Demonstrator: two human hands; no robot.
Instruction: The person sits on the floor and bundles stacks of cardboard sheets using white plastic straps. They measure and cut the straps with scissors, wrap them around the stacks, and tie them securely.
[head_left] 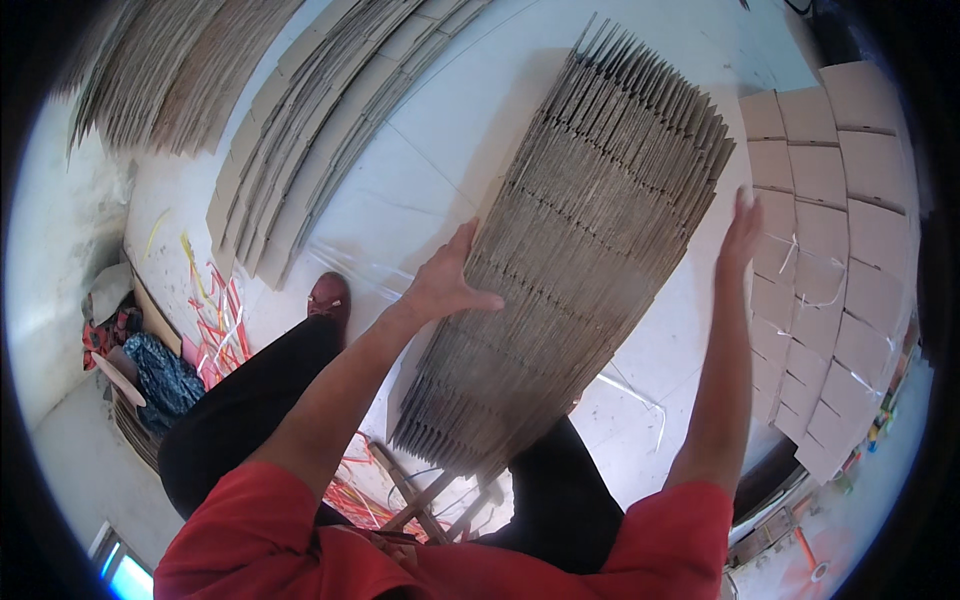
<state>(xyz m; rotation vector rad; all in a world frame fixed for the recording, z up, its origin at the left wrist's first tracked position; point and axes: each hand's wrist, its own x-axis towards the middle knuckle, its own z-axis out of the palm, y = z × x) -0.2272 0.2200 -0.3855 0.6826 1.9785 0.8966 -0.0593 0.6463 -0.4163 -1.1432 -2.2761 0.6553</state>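
Observation:
Between my knees stands a long stack of flat brown cardboard sheets (590, 230), their notched edges facing up. My left hand (450, 278) is at the stack's left side, fingers stretched along it and the thumb spread out over its edge. Whether the palm presses on the cardboard I cannot tell. Off the stack's right side, my right hand (740, 228) is raised with its fingers extended and holds nothing. A gap of floor shows between it and the cardboard.
More cardboard stacks (320, 120) lie at the far left, with another bundle (190, 70) behind. Tied cardboard (815, 250) stands on the right. Red and yellow strapping strips (222, 318) litter the floor by my shoe (329, 296). Dark cloth (158, 380) lies by the left wall.

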